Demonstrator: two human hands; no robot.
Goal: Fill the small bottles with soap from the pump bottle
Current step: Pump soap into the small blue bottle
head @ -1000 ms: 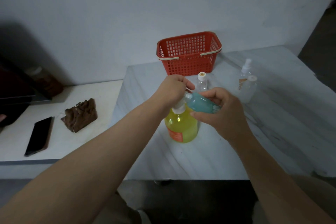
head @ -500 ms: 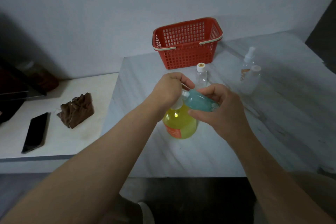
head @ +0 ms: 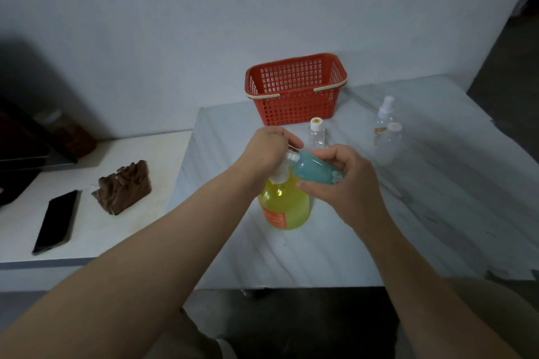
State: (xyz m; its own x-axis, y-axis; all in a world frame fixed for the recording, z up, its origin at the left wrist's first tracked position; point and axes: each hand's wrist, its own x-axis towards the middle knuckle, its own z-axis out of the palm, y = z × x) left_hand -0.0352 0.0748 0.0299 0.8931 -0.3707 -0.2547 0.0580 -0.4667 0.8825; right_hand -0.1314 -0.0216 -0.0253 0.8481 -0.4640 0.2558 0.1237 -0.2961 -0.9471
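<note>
Far out to the left of the pump bottle [head: 287,204], a dark phone [head: 57,220] lies flat on the lower white shelf [head: 116,242]. A brown lump [head: 124,186] sits between the phone and the pump bottle.

Now my left hand [head: 267,151]: the fingers are curled down over the pump bottle's head. The head is hidden under my palm, and only the white collar shows below. The pump bottle stands upright on the marbled table [head: 320,256], with yellow soap and an orange label.

Right at its top is the small teal bottle [head: 316,169], tilted with its mouth up against the pump. My right hand [head: 347,183] grips it, thumb beneath and fingers wrapped over.

Behind the pump bottle the red basket [head: 294,90] stands by the wall. A clear small bottle [head: 316,134] with a white cap stands upright between the two.

Well to the right of the pump bottle is a spray bottle [head: 383,116], with a frosted bottle [head: 389,146] just beside it, nearer me.
</note>
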